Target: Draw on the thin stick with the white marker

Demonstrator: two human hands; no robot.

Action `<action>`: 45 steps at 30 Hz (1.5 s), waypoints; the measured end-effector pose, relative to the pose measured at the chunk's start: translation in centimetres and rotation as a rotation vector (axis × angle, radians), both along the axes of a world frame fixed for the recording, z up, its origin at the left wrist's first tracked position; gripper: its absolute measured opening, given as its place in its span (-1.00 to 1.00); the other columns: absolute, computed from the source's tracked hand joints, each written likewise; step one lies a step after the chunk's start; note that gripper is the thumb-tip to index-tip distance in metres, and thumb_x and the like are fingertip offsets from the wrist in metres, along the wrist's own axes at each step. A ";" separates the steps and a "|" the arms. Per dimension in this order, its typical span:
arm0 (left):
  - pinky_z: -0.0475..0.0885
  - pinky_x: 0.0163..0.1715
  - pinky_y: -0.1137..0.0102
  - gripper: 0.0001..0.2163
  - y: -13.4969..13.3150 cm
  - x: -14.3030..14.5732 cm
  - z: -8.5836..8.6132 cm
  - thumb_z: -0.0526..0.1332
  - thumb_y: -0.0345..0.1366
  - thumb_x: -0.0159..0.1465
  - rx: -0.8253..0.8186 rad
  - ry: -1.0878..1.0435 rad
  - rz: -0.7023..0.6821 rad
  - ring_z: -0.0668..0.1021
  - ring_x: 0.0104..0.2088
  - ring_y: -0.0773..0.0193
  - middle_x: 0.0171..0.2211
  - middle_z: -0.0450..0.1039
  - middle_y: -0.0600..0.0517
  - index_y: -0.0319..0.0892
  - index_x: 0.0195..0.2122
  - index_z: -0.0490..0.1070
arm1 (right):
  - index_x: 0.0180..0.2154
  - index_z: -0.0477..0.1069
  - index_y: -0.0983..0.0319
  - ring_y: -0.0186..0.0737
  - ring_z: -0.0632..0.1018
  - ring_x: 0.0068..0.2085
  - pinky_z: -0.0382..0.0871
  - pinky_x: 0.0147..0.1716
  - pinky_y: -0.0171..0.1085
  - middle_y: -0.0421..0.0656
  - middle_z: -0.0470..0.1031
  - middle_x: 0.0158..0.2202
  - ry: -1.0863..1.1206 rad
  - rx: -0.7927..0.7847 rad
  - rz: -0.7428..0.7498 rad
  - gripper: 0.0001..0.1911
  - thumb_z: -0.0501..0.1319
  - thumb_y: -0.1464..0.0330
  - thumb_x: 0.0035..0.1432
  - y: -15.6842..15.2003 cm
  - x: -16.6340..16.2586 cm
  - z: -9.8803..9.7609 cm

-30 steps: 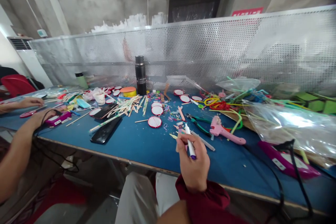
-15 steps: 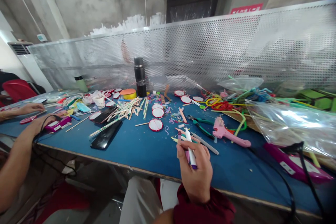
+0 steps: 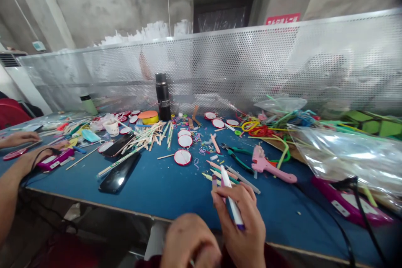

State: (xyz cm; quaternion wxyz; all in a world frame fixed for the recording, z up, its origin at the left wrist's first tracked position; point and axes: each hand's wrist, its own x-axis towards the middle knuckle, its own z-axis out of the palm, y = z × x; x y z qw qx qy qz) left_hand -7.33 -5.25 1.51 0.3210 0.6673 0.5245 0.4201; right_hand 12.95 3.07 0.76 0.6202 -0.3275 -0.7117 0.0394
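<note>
My right hand (image 3: 243,217) is closed around a white marker (image 3: 231,199) with a purple end, its other end slanting up and away. A small dark purplish piece (image 3: 214,182) stands at the fingertips of that same hand; what it is I cannot make out. Low in the view, my left hand (image 3: 191,238) is blurred, with its fingers curled in. Something pale shows inside that fist, too small to name. Several coloured pencils (image 3: 216,173) lie just beyond my right hand, beside green-handled pliers (image 3: 238,157) and a pink glue gun (image 3: 271,167).
Round white discs with red rims (image 3: 182,157) lie mid-table. Phones (image 3: 119,173), wooden sticks (image 3: 150,136) and a black bottle (image 3: 163,96) are to the left. A purple device (image 3: 351,203) with a cable sits at right. Another person's arm (image 3: 19,171) rests at far left.
My left hand has come into view at the bottom, next to my right. My right hand has moved slightly down and right with the marker. The view has shifted slightly.
</note>
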 end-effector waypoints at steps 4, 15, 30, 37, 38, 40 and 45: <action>0.49 -0.15 -0.09 -0.73 1.4 2.7 -3.6 0.22 0.09 0.31 -0.010 -0.097 0.092 0.61 -0.11 -0.11 -0.08 0.56 -0.13 0.51 0.04 0.46 | -0.12 0.48 0.09 -0.20 0.59 -0.26 0.27 0.11 -0.03 -0.29 0.61 -0.28 -0.049 0.039 0.078 -0.78 0.34 0.48 0.23 -0.8 -0.8 0.2; 0.41 -0.31 0.13 -0.71 4.8 4.0 -0.2 0.33 0.23 0.17 -0.243 -0.446 0.011 0.54 -0.40 0.08 -0.45 0.48 -0.05 0.19 -0.41 0.60 | -0.18 0.42 0.08 -0.22 0.59 -0.30 0.25 0.18 0.02 -0.32 0.63 -0.32 0.068 -0.030 0.087 -0.80 0.33 0.48 0.23 -0.2 -2.4 0.8; 0.21 -0.55 0.52 -0.62 6.6 4.1 0.5 0.26 0.08 0.35 -0.227 -0.672 0.079 0.34 -0.58 0.44 -0.51 0.46 0.09 -0.19 -0.29 0.36 | 0.01 0.52 0.15 -0.07 0.59 -0.09 0.13 0.29 0.13 -0.16 0.61 -0.26 0.334 -0.122 0.132 -0.62 0.03 0.12 0.48 0.1 -2.9 -0.2; 0.17 -0.54 0.53 -0.70 6.4 3.9 0.0 0.19 -0.01 0.43 -0.265 -0.613 0.021 0.29 -0.57 0.44 -0.55 0.38 0.16 -0.17 -0.09 0.34 | 0.04 0.50 0.16 -0.16 0.52 -0.16 0.28 0.03 -0.06 -0.17 0.51 -0.24 0.129 -0.126 0.098 -0.74 0.14 0.37 0.39 0.1 -2.4 0.2; 0.17 -0.54 0.53 -0.72 6.3 3.8 0.0 0.19 -0.03 0.44 -0.268 -0.609 0.007 0.29 -0.57 0.44 -0.54 0.37 0.17 -0.17 -0.10 0.34 | 0.00 0.49 0.17 -0.17 0.52 -0.15 0.28 0.03 -0.08 -0.18 0.52 -0.23 0.116 -0.139 0.064 -0.77 0.19 0.41 0.34 0.1 -2.4 0.4; 0.15 -0.54 0.52 -0.74 6.2 3.8 -0.1 0.18 -0.05 0.45 -0.261 -0.598 -0.017 0.28 -0.55 0.44 -0.54 0.34 0.17 -0.17 -0.15 0.34 | -0.09 0.45 0.19 -0.20 0.51 -0.18 0.29 0.05 -0.07 -0.20 0.50 -0.26 0.126 -0.147 0.055 -0.85 0.22 0.45 0.30 0.1 -2.5 0.7; 0.16 -0.51 0.50 -0.75 6.0 3.8 -0.3 0.18 -0.08 0.46 -0.210 -0.562 -0.026 0.28 -0.52 0.43 -0.52 0.29 0.17 -0.17 -0.22 0.35 | -0.22 0.38 0.18 -0.30 0.49 -0.35 0.19 0.15 0.00 -0.32 0.45 -0.40 0.096 -0.124 0.161 -0.87 0.17 0.52 0.27 0.3 -2.8 1.1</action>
